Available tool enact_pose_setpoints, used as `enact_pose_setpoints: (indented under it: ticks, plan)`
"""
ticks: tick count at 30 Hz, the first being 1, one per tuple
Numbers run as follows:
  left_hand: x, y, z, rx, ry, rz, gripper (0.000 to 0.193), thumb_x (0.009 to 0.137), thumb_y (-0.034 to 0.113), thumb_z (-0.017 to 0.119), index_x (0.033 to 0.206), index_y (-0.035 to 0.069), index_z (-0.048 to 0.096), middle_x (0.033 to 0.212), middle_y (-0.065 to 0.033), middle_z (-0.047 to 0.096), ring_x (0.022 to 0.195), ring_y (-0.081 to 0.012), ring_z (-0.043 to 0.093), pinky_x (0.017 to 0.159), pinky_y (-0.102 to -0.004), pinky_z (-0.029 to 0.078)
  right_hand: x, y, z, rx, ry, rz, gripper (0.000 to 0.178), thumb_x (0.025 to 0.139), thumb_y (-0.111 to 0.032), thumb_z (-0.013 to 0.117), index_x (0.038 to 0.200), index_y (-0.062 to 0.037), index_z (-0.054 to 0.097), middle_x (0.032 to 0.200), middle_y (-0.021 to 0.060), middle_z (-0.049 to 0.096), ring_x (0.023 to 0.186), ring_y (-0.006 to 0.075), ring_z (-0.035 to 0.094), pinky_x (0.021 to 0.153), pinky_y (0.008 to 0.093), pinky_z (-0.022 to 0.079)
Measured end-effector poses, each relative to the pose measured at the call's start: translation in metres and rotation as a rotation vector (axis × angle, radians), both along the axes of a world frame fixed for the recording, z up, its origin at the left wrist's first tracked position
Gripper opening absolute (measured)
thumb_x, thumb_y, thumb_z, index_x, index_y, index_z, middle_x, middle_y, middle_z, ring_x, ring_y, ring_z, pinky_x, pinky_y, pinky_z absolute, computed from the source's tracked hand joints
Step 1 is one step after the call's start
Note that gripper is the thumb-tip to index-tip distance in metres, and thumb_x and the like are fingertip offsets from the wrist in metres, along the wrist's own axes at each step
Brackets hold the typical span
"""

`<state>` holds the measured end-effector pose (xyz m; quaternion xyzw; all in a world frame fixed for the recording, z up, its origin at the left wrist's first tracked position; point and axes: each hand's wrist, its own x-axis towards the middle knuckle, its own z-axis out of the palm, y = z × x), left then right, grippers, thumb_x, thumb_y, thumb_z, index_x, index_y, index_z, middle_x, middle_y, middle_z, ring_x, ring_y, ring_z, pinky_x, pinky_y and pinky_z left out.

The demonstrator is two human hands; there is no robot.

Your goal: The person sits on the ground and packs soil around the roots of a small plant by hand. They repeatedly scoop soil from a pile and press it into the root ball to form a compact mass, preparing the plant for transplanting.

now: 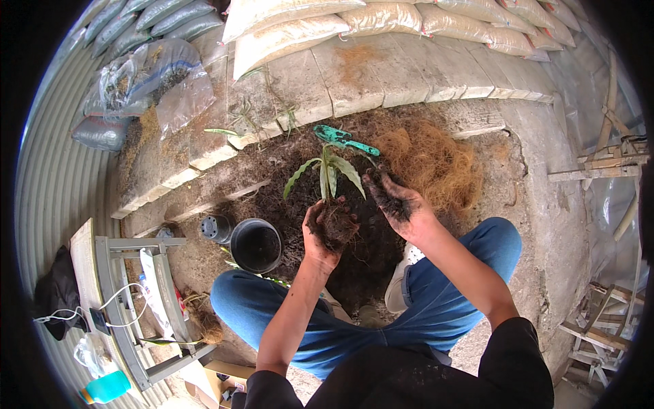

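Observation:
A small leafy plant (328,176) stands upright with its soil-covered root ball (339,226) in my left hand (317,238), whose fingers wrap around the roots. To its right my right hand (402,208) is turned palm up, fingers stretched out and apart from the plant. Dark soil coats that palm and the fingers; whether some lies loose there I cannot tell. Beneath both hands spreads a heap of dark potting soil (371,255). A green hand trowel (345,140) lies on the soil just beyond the leaves.
A black plastic pot (256,246) stands left of the soil, beside a smaller overturned pot (216,228). Brown coconut fibre (436,167) is piled at the right. Stacked filled sacks (381,19) line the far concrete slabs. At the left stands a bench (109,293) with a teal bottle (105,387).

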<state>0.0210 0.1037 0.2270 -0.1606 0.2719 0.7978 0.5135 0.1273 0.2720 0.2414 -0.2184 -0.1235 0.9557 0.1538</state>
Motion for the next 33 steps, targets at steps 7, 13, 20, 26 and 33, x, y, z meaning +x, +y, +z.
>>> enact_pose_setpoints:
  ticks: [7,13,20,26,33]
  plan:
    - [0.0,0.0,0.007,-0.026,-0.019,0.028,0.042,0.092,0.037,0.046,0.111,0.003,0.061,0.094,-0.0115,0.065,0.086,-0.0303,0.063,0.078,-0.0447,0.053,0.0,-0.005,0.008,0.099,0.125,0.155,0.057,0.084,0.009,0.056,0.139,0.0016,0.04,0.14,0.0218,0.045,0.131,0.0306,0.046,0.112,0.038,0.039]
    - [0.001,-0.001,0.012,-0.047,-0.038,0.034,0.041,0.092,0.036,0.044,0.111,0.003,0.061,0.097,-0.0121,0.065,0.087,-0.0302,0.063,0.08,-0.0444,0.052,-0.001,-0.013,0.029,0.024,0.208,0.168,0.06,0.083,0.011,0.057,0.14,0.002,0.039,0.136,0.0227,0.049,0.128,0.031,0.049,0.11,0.0396,0.041]
    - [-0.002,-0.005,-0.006,0.005,0.004,-0.003,0.04,0.092,0.037,0.047,0.113,0.007,0.062,0.104,-0.0092,0.066,0.094,-0.0276,0.062,0.086,-0.0462,0.05,0.002,-0.015,0.034,0.254,0.019,0.218,0.062,0.079,0.016,0.055,0.137,0.0032,0.04,0.132,0.0224,0.052,0.123,0.0304,0.053,0.107,0.0389,0.044]
    - [0.001,0.0,0.005,-0.068,-0.036,0.045,0.039,0.093,0.033,0.039,0.11,0.005,0.061,0.098,-0.0116,0.065,0.089,-0.0285,0.063,0.081,-0.045,0.052,0.002,-0.013,0.031,0.189,0.125,0.203,0.062,0.079,0.013,0.057,0.138,0.0044,0.039,0.136,0.0236,0.049,0.128,0.0318,0.048,0.113,0.0419,0.038]
    - [0.0,-0.003,0.0,-0.039,-0.009,0.026,0.036,0.094,0.033,0.04,0.11,0.007,0.06,0.101,-0.0094,0.065,0.092,-0.0275,0.062,0.082,-0.0475,0.052,-0.002,-0.013,0.023,0.089,0.121,0.098,0.052,0.087,0.0,0.062,0.136,0.0018,0.043,0.135,0.0206,0.05,0.126,0.0307,0.05,0.112,0.04,0.039]
